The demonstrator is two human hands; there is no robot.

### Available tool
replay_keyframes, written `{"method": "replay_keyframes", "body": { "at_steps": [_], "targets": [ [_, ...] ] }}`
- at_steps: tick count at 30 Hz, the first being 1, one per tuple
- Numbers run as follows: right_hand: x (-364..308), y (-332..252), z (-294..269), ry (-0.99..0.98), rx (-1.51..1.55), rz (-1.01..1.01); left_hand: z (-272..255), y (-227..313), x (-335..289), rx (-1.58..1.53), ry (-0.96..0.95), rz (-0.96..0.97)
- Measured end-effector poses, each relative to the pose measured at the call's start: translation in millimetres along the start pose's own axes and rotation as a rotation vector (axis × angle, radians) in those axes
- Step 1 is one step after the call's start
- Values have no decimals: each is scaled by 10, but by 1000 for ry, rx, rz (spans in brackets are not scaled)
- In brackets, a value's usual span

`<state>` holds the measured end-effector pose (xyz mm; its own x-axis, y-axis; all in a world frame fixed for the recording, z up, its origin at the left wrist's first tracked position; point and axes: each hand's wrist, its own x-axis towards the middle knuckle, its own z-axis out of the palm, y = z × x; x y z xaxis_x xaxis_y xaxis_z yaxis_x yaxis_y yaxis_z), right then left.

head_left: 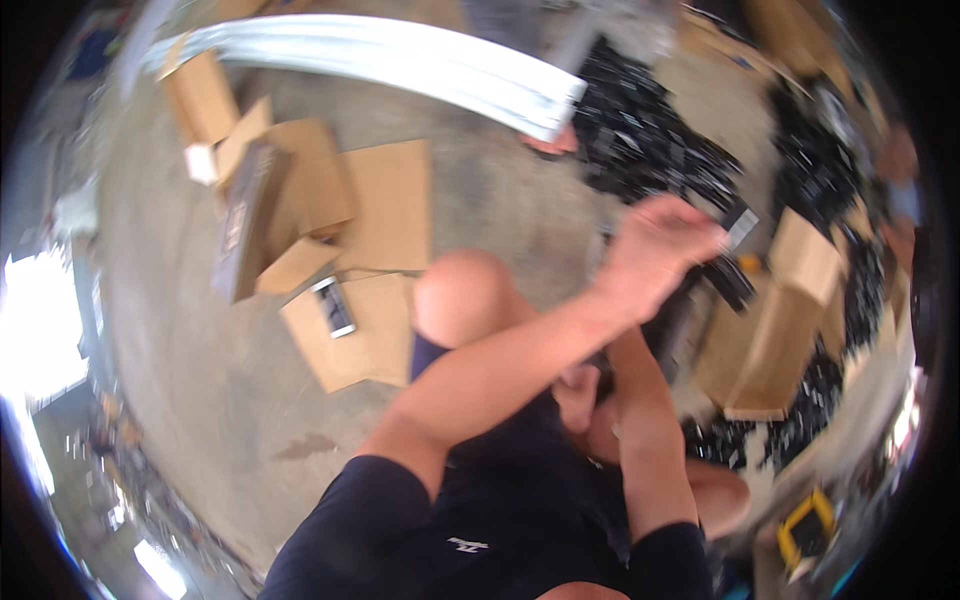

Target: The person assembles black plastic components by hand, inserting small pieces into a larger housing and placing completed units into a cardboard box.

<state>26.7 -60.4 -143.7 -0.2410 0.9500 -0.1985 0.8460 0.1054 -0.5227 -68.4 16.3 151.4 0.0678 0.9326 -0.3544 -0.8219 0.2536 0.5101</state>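
Left hand [655, 248] reaches across the body in the head view and sits between two and three o'clock, its fingers bent and blurred. A small strip [740, 228] with a pale face shows right at the fingertips; whether they pinch it or only pass in front of it cannot be made out. Right forearm [655, 455] rises from about five o'clock and goes beneath the left wrist, so the right hand is hidden, and neither its spread nor any hold can be told.

Just beyond the left hand, toward one o'clock, lies a heap of shiny black strips [640, 120]. An opened cardboard box [790, 335] is at three o'clock, and a phone [333, 306] rests on flat cardboard [375, 320] at nine.

The step in hand looks like handling single pieces beside the heap. The next move seems to call for uncrossing the arms and taking a sure pinch on the small strip, clear of the box flaps.
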Motion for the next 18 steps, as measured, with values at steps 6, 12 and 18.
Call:
{"method": "replay_keyframes", "body": {
  "at_steps": [6, 12, 18],
  "targets": [
    [-90, 206, 147, -11, 255, -29, -103, -151, 138, 162, 38, -33],
    [-307, 666, 114, 13, 872, -22, -119, -187, 148, 166, -2, -25],
    [-634, -26, -1314, 150, 356, 50, -267, -242, 131, 295, 44, 31]
  ]
}}
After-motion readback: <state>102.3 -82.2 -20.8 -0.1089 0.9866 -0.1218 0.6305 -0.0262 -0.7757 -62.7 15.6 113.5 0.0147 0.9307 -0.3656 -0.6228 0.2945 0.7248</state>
